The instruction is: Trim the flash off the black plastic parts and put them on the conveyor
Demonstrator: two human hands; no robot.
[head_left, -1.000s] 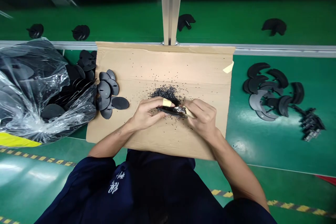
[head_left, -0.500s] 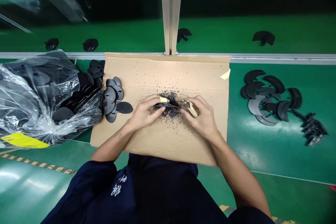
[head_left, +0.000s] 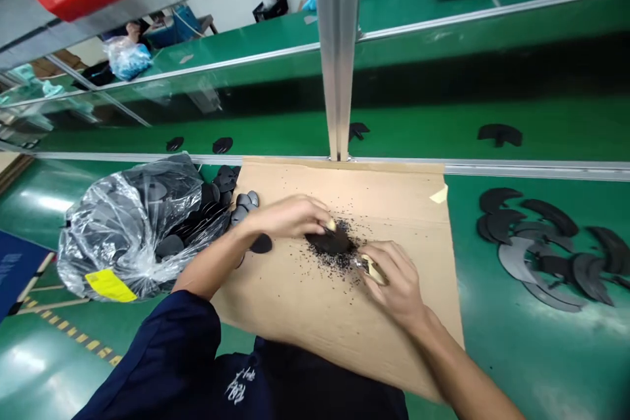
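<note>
On a cardboard sheet (head_left: 398, 203) lies a scattered heap of black granules (head_left: 335, 261). My left hand (head_left: 290, 218), with a taped fingertip, is shut on a dark plastic piece (head_left: 325, 243) at the heap, its shape partly hidden by fingers and granules. My right hand (head_left: 398, 285) lies just right of the heap, gripping a small metal-tipped tool (head_left: 370, 268) wrapped in tan tape. A gap separates the two hands. Beside my left wrist, a black plastic disc (head_left: 261, 244) lies on the cardboard, near a small stack of similar discs (head_left: 243, 205).
A clear plastic bag of black discs (head_left: 135, 230) with a yellow label sits left of the cardboard. Curved black pieces (head_left: 544, 249) lie on the green bench to the right. An aluminium post (head_left: 337, 46) rises behind the sheet, before further green belts.
The view has tilted up and rotated, showing more of the room. My hands have moved apart, and the left one now reaches over the heap. The disc stack is mostly hidden behind my left forearm.
</note>
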